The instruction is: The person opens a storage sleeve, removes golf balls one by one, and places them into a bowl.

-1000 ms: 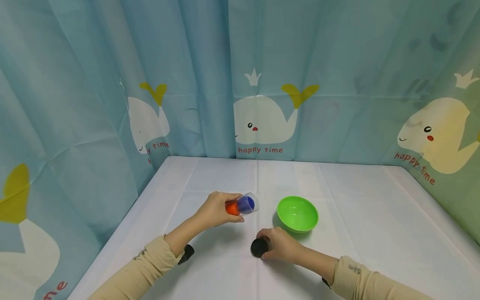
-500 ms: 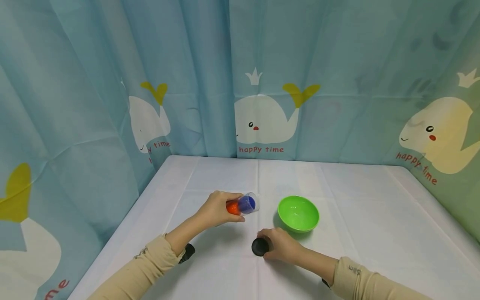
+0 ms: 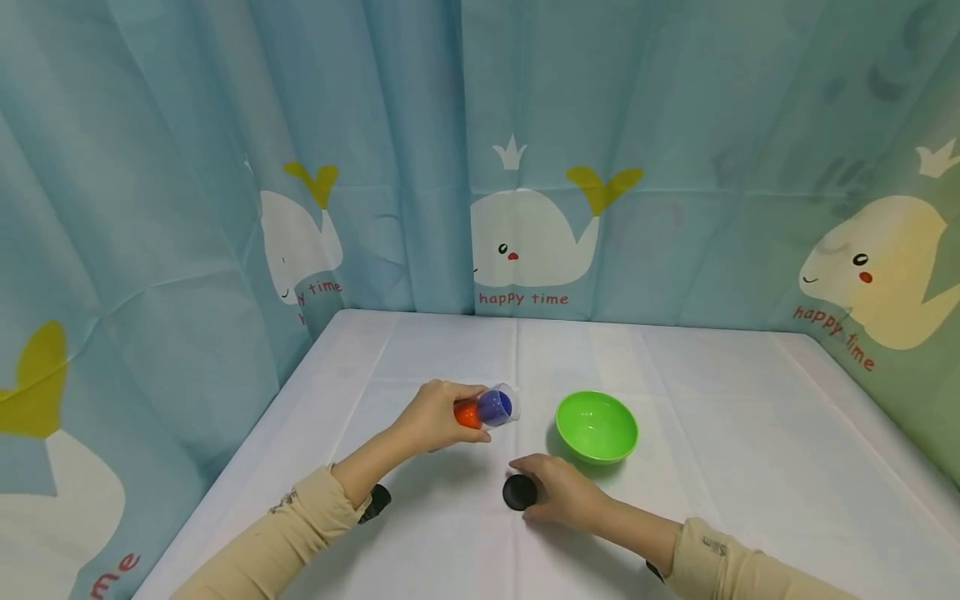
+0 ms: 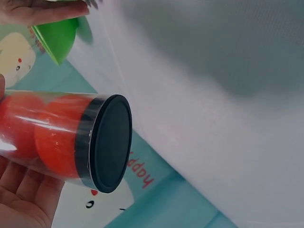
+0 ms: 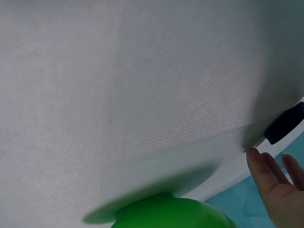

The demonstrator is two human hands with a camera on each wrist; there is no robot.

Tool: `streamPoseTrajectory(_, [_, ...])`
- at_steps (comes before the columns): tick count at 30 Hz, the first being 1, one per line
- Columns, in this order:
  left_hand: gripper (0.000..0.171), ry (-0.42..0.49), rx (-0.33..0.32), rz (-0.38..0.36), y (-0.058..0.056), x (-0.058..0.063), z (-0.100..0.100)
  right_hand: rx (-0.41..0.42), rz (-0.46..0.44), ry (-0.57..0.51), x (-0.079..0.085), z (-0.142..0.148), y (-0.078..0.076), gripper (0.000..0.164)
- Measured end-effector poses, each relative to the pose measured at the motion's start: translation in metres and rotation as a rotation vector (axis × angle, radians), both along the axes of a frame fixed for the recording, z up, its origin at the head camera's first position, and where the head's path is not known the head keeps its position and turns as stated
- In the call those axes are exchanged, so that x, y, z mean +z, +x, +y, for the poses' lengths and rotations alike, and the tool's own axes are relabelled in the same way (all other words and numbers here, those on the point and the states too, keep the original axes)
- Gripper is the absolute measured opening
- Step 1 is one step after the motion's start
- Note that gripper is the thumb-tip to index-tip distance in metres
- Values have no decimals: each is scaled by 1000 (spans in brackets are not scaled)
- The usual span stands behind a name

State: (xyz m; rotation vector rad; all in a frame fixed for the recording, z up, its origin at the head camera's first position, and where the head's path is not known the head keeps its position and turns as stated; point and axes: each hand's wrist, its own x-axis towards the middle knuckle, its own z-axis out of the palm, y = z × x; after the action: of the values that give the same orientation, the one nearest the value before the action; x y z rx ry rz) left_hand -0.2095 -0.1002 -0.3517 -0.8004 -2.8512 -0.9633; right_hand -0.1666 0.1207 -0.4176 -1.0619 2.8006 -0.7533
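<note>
In the head view, my left hand [image 3: 435, 417] grips a clear plastic tube [image 3: 514, 403] lying tilted nearly sideways above the table, its mouth toward the right. A blue ball [image 3: 495, 407] sits near the mouth, with an orange ball [image 3: 467, 414] behind it. Two orange balls show through the wall in the left wrist view, by the tube's black end cap [image 4: 113, 144]. My right hand [image 3: 566, 493] is at a round black lid [image 3: 519, 492] on the table, thumb and forefinger spread around it. From the right wrist, the fingertips [image 5: 253, 154] appear just off the lid [image 5: 286, 124].
A green bowl [image 3: 596, 427] stands on the white-covered table [image 3: 720, 417], just beyond my right hand. Blue curtains [image 3: 405, 167] with whale prints hang along the table's back and sides.
The right thumb and forefinger have spread a little wider around the black lid, which stays in place. The left hand and its tube are nearly still.
</note>
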Motion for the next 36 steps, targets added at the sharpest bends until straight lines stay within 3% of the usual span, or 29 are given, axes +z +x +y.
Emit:
streamPoseTrajectory(6, [61,-11,-3,14,0,2,-1,-43,25,-55,3,1,3,50])
streamPoseTrajectory(10, [60,-8,-14,21,1,3,0,-89,-14,-169,7,1,3,45])
streamPoseTrajectory(18, [60,-16,-19,34,2,5,1,-197,-171,-473,13,-2,7,37])
streamPoseTrajectory(24, [61,-24,-34,56,1,6,1,-240,-273,-566,21,-4,8,34])
streamPoseTrajectory(31, [59,-51,-48,95,1,7,2,-340,-509,-717,35,-3,8,38])
streamPoseTrajectory(36, [58,-58,-46,122,0,10,5,-356,-604,-798,42,-1,5,40])
